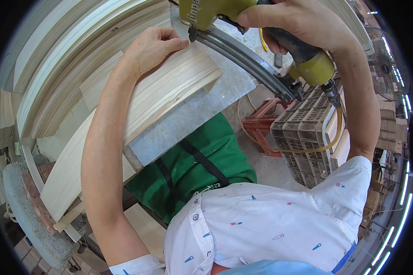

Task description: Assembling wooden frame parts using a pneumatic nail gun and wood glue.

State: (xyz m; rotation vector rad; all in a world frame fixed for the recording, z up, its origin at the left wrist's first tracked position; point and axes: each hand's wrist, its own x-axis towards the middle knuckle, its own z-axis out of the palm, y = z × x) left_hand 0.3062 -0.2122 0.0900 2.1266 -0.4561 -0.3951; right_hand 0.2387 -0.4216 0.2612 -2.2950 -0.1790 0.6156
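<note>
My right hand [298, 23] is wrapped round the black handle of an olive-green pneumatic nail gun [314, 68]. Its long dark magazine slants down to the right, and the nose sits right by the far end of a pale curved wooden board [170, 87]. My left hand [153, 48] lies on that board with its fingers curled in, thumb and fingertips at the board's far edge beside the nose. Whether the fingers pinch another piece there is hidden. The board rests on a grey metal-topped bench [170, 137] and runs down past my left forearm.
Curved wooden strips [92, 55] are stacked at the far left. A yellow air hose [307, 150] loops from the nail gun past a plastic crate [303, 123] holding wood pieces. Beside the crate stands a red stool [261, 126]. A worn padded block [36, 215] is at the lower left.
</note>
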